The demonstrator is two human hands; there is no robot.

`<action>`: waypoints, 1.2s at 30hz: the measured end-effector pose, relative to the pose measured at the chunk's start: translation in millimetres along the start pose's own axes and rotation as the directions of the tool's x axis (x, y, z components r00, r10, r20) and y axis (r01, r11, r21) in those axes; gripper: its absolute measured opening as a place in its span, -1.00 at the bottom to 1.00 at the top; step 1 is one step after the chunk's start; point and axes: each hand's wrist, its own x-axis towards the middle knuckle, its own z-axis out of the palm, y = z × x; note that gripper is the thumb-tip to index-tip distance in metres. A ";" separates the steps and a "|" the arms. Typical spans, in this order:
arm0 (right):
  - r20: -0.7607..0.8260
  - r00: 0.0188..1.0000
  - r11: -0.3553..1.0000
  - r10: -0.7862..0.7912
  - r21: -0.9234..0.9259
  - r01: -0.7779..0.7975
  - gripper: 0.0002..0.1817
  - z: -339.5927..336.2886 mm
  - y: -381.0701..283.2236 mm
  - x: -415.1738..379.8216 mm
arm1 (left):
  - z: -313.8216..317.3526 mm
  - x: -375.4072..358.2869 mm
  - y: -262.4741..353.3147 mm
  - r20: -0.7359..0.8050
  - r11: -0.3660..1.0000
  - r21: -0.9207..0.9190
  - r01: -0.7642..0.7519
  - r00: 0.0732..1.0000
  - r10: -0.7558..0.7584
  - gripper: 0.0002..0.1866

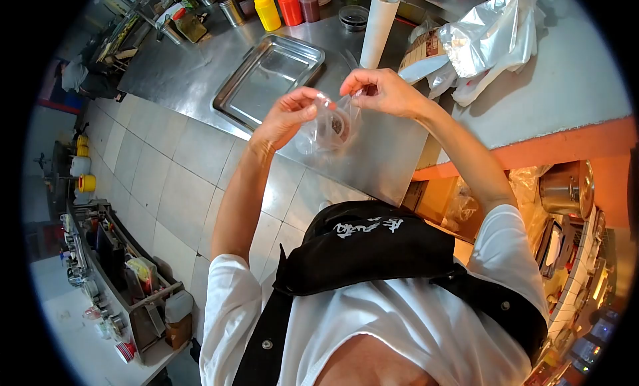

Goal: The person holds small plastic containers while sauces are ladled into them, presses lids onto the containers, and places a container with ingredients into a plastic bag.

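Observation:
A clear plastic bag [325, 134] hangs over the front edge of the steel counter [393, 143]. My left hand [287, 118] pinches the left side of its top between thumb and fingers. On the other side, my right hand [385, 93] grips the bag's upper right edge. Through the film a small round cup [338, 125] with something dark in it shows; its contents cannot be made out. Just beyond the bag lies a shallow steel tray [229, 93] on the counter.
Yellow [267, 11] and red squeeze bottles [289, 6] stand at the back, left of an upright white roll [379, 29]. Crumpled plastic bags [492, 39] lie to the right. Below left is a tiled floor [180, 173]; a metal pot [562, 189] sits at far right.

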 end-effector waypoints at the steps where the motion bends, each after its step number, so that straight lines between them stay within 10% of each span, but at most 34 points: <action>1: -0.008 1.000 1.000 -0.018 -0.022 0.018 -0.79 3.0 0.2 -2.2 | 6.7 0.7 -1.2 -0.001 1.000 -0.015 -0.002 1.000 0.002 -0.65; 5: -0.025 0.996 0.975 -0.087 -0.206 0.080 -0.72 17.5 12.3 -13.3 | 25.1 4.5 -13.9 0.085 0.999 0.029 0.019 0.996 -0.022 -0.46; 9: -0.150 0.976 0.939 -0.158 -0.328 0.102 -0.66 39.9 64.2 -13.7 | 42.2 22.1 -48.8 0.170 0.774 0.565 -0.285 0.958 0.229 -0.46; 13: -0.212 0.977 0.975 -0.019 -0.221 -0.029 -0.59 22.9 -57.7 -6.7 | 25.0 35.3 -75.4 0.027 0.876 0.482 0.002 1.000 -0.017 -0.75; 17: -0.124 0.990 0.735 -0.068 -0.677 -0.035 -0.64 19.7 -2.0 -22.9 | 50.7 26.1 -56.6 -0.045 0.893 0.406 -0.192 0.972 0.229 -0.79; 21: -0.292 0.942 0.785 0.163 -0.541 -0.304 -0.77 34.8 0.0 -25.7 | 47.3 25.8 -49.1 -0.134 0.982 0.186 -0.039 0.989 0.064 -0.82; 24: -0.254 0.944 0.727 -0.208 -0.686 -0.024 -0.89 41.3 -13.4 -32.9 | 29.4 30.4 -52.2 -0.150 0.994 0.088 0.061 0.988 -0.047 -0.87; 28: -0.331 0.933 0.983 -0.139 -0.164 0.089 -0.89 41.6 27.7 -30.7 | 46.9 24.9 -37.9 -0.215 0.951 0.268 0.152 0.972 -0.095 -0.91; 31: -0.182 0.973 0.967 0.145 0.234 -0.100 -0.85 32.2 57.7 -17.9 | 61.1 20.3 -42.8 0.081 0.157 0.971 -0.180 0.867 0.492 -0.95; 34: 0.093 0.958 0.933 0.273 0.216 -0.287 -0.85 34.9 89.7 -20.7 | 68.8 22.4 -46.7 0.293 -0.253 0.954 -0.160 0.676 0.677 -0.90; 36: 0.140 0.858 0.706 0.494 0.511 -0.490 -0.89 29.6 80.6 -19.5 | 64.0 28.6 -60.1 0.230 -0.208 0.972 -0.107 0.612 0.757 -0.89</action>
